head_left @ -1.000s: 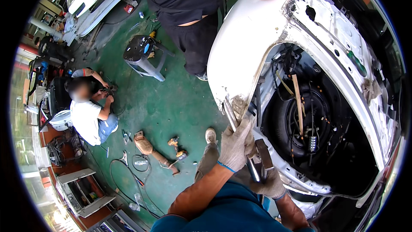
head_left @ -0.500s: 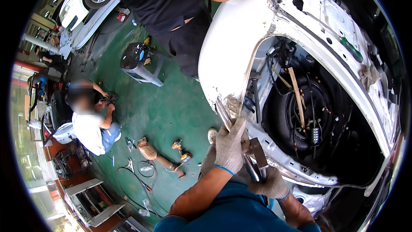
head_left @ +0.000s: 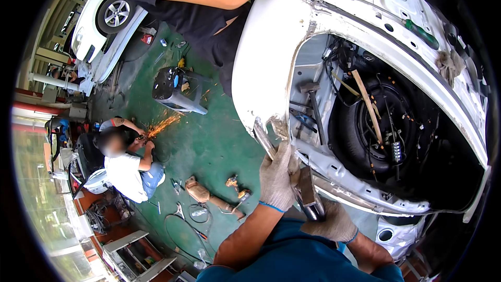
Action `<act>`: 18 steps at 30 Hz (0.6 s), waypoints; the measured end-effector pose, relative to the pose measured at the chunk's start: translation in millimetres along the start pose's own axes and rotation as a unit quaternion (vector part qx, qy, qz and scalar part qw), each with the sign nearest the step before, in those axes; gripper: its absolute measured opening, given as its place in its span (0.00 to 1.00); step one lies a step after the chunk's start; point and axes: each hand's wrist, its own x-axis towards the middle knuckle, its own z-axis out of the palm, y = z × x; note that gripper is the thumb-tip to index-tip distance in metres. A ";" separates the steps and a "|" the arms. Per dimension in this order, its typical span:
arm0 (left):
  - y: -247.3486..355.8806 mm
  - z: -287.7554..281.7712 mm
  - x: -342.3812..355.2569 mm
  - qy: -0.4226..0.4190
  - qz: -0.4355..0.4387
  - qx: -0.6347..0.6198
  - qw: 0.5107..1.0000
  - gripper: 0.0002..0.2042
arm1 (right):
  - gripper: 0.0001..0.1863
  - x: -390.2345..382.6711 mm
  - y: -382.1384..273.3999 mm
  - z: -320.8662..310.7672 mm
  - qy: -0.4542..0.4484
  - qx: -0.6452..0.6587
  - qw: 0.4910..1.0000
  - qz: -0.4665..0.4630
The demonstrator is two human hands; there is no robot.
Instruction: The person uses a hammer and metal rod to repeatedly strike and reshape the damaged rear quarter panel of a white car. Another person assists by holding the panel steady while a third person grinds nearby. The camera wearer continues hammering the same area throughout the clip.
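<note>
My gloved left hand [head_left: 276,180] is wrapped round a shiny metal bar [head_left: 264,139]. The bar's far end rests against the torn lower corner of a white car body [head_left: 269,47]. My right hand [head_left: 331,223], also gloved, grips a hammer [head_left: 308,187] whose blocky head sits close to the left hand, by the near end of the bar. Whether head and bar touch, I cannot tell. The hammer's handle is mostly hidden by the glove.
The open boot holds a spare tyre [head_left: 350,136], a wooden stick [head_left: 367,102] and another hammer [head_left: 311,87]. A dark-clothed person [head_left: 193,26] leans over the car. Left, a seated person [head_left: 128,169] makes sparks. A stool [head_left: 180,89] and cordless drill [head_left: 238,188] stand on the green floor.
The hammer head has come nearer my left hand. Sparks now spray from the seated person's tool. My view has shifted slightly, and the leaning person appears further left.
</note>
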 end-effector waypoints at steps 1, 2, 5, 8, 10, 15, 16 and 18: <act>1.3 -0.7 0.0 0.002 -0.005 0.003 1.000 0.13 | 0.27 -3.0 -2.0 -4.2 -0.046 -0.027 0.998 0.044; 1.5 -1.2 0.3 0.004 -0.011 0.006 1.000 0.15 | 0.26 -3.6 -1.8 -4.2 -0.042 -0.038 0.997 0.047; 6.0 3.5 -2.6 -0.007 -0.011 0.008 1.000 0.14 | 0.22 -1.2 -5.0 -3.4 -0.029 -0.049 0.997 0.056; -6.8 -4.1 9.5 0.018 0.013 0.007 1.000 0.13 | 0.18 9.9 -3.4 -0.4 -0.012 -0.036 0.998 0.042; -10.8 -7.8 15.8 0.004 0.027 -0.001 1.000 0.13 | 0.17 19.3 29.0 9.7 -0.002 -0.059 0.998 0.006; -15.0 -17.7 20.8 -0.036 0.042 -0.013 0.998 0.11 | 0.16 30.1 55.7 23.7 0.031 -0.028 0.997 -0.063; -17.9 -17.3 20.5 -0.025 0.044 -0.010 0.999 0.11 | 0.17 29.8 54.6 21.2 0.027 -0.019 0.997 -0.065; -17.4 -12.6 20.3 -0.007 0.043 -0.014 0.999 0.10 | 0.18 28.2 44.5 10.0 0.016 -0.025 0.997 -0.066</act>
